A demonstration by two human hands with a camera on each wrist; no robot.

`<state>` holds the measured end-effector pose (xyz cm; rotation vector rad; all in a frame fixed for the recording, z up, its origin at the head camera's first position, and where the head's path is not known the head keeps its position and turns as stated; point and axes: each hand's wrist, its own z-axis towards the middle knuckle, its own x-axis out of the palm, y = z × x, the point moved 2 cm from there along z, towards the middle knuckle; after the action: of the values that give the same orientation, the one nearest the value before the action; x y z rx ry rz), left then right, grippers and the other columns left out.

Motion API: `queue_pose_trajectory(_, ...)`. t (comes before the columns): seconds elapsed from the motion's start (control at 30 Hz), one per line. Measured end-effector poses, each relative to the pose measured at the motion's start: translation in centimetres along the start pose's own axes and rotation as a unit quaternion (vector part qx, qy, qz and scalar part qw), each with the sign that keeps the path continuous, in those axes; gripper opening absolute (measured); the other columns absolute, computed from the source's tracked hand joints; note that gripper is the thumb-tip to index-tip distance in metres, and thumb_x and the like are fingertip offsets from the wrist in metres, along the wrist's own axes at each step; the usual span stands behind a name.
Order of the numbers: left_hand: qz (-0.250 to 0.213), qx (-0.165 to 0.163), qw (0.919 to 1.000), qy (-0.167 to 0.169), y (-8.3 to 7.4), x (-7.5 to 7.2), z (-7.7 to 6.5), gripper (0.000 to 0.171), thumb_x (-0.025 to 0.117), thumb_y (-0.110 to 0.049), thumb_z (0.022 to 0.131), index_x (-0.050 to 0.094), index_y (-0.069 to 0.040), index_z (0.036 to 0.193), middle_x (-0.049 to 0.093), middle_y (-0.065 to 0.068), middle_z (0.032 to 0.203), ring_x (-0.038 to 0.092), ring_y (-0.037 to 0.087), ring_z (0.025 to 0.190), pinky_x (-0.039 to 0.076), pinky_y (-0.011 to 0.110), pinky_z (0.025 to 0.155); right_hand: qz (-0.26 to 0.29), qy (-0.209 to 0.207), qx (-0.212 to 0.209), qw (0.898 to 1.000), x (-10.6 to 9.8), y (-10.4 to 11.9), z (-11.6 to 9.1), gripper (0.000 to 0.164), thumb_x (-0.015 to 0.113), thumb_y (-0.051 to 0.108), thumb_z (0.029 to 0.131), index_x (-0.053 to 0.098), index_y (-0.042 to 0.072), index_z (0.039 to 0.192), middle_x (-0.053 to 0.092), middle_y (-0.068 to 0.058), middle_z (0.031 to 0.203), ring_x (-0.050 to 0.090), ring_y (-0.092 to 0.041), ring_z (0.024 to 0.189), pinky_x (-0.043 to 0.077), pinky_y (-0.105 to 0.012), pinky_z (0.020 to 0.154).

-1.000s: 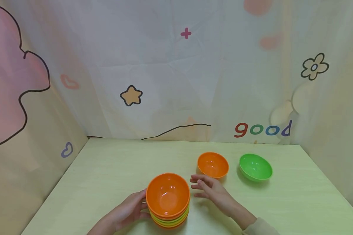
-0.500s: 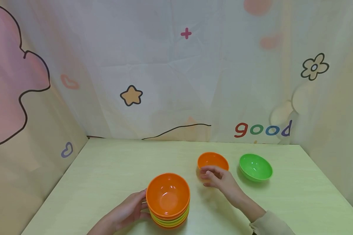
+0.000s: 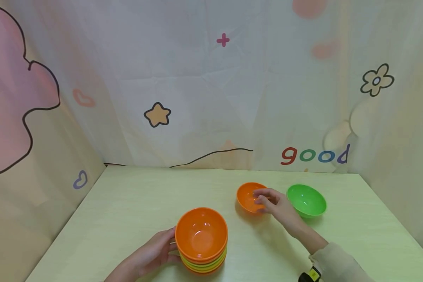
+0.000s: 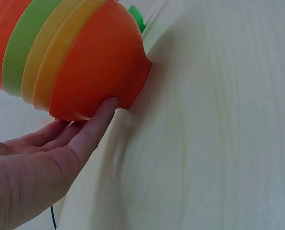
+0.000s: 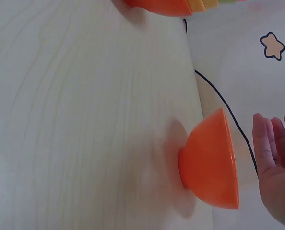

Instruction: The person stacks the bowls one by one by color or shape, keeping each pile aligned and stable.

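A stack of nested bowls (image 3: pixel 201 235) stands near the front middle, orange on top and bottom with green and yellow ones between. My left hand (image 3: pixel 157 250) rests against its left side. In the left wrist view, extended fingers (image 4: pixel 92 127) touch the lowest orange bowl (image 4: pixel 101 62). Farther back, a single orange bowl (image 3: pixel 246 197) sits upright on the table. My right hand (image 3: pixel 280 207) is over its right side, fingers loosely bent and holding nothing. The right wrist view shows that hand (image 5: pixel 277 177) apart from the single bowl (image 5: pixel 209 165), above its rim.
A green bowl (image 3: pixel 306 200) stands to the right of the single orange bowl, partly behind my right wrist. The pale wooden table (image 3: pixel 134 203) meets a printed cloth backdrop (image 3: pixel 197 98) at the back and sides.
My right hand has moved right and away from me, from beside the stack to over the single orange bowl. The left hand and the bowls have stayed in place.
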<state>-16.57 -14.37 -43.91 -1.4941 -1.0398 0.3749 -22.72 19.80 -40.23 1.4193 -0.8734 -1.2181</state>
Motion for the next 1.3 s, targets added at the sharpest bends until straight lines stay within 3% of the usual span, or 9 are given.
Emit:
queue_pose_trajectory(0.27, 0.003, -0.002, 1.0, -0.001, 0.0, -0.1, 0.0, 0.061, 0.044, -0.047, 0.094, 0.041, -0.005, 0.137, 0.053, 0.005, 0.127, 0.055, 0.02, 0.112, 0.049, 0.044, 0.091, -0.029, -0.021, -0.006, 0.999, -2.1, 0.0, 0.9, 0.042, 0.053, 0.022, 0.094, 0.048, -0.004, 0.127, 0.047, -0.024, 0.128, 0.053, -0.038, 0.109, 0.053, -0.027, 0.081)
queue_pose_trajectory(0.57, 0.006, -0.003, 1.0, -0.005, 0.0, 0.0, -0.1, 0.062, 0.045, -0.047, 0.093, 0.04, -0.004, 0.138, 0.052, 0.005, 0.128, 0.055, 0.02, 0.112, 0.049, 0.045, 0.091, -0.09, -0.045, -0.016, 0.995, -4.3, -0.6, 1.5, 0.04, 0.052, 0.025, 0.095, 0.049, 0.0, 0.126, 0.05, -0.024, 0.124, 0.055, -0.036, 0.106, 0.054, -0.034, 0.081)
queue_pose_trajectory(0.8, 0.006, -0.001, 1.0, -0.003, -0.1, 0.0, -0.1, 0.062, 0.045, -0.046, 0.094, 0.038, -0.003, 0.138, 0.052, 0.005, 0.128, 0.054, 0.02, 0.113, 0.048, 0.046, 0.091, -0.111, -0.077, -0.023, 0.991, -6.2, -0.7, 1.7, 0.039, 0.051, 0.021, 0.095, 0.049, -0.002, 0.127, 0.051, -0.024, 0.121, 0.059, -0.002, 0.089, 0.055, -0.027, 0.076)
queue_pose_trajectory(0.93, 0.005, 0.001, 1.0, 0.001, -0.1, 0.0, 0.0, 0.062, 0.044, -0.046, 0.094, 0.038, -0.003, 0.138, 0.052, 0.005, 0.129, 0.054, 0.02, 0.113, 0.048, 0.046, 0.091, -0.13, -0.092, -0.015, 0.987, -7.3, -0.6, 1.6, 0.041, 0.051, 0.023, 0.095, 0.049, -0.002, 0.128, 0.052, -0.024, 0.122, 0.058, 0.004, 0.086, 0.054, -0.028, 0.077)
queue_pose_trajectory(1.1, 0.006, 0.001, 1.0, 0.005, -0.1, -0.2, 0.0, 0.061, 0.044, -0.046, 0.094, 0.038, -0.004, 0.138, 0.052, 0.005, 0.13, 0.054, 0.02, 0.113, 0.048, 0.045, 0.092, -0.166, -0.104, 0.003, 0.981, -8.9, -0.5, 1.7, 0.045, 0.049, 0.03, 0.095, 0.047, 0.002, 0.13, 0.052, -0.022, 0.124, 0.06, 0.0, 0.089, 0.054, -0.025, 0.078)
queue_pose_trajectory(1.3, 0.008, 0.007, 0.9997, 0.02, 0.0, -0.3, 0.0, 0.059, 0.042, -0.044, 0.095, 0.039, -0.003, 0.138, 0.053, 0.004, 0.128, 0.054, 0.019, 0.113, 0.048, 0.045, 0.092, -0.199, -0.106, 0.006, 0.974, -10.2, -0.6, 1.8, 0.049, 0.048, 0.034, 0.095, 0.047, 0.001, 0.132, 0.051, -0.023, 0.125, 0.062, -0.03, 0.101, 0.053, -0.023, 0.078)
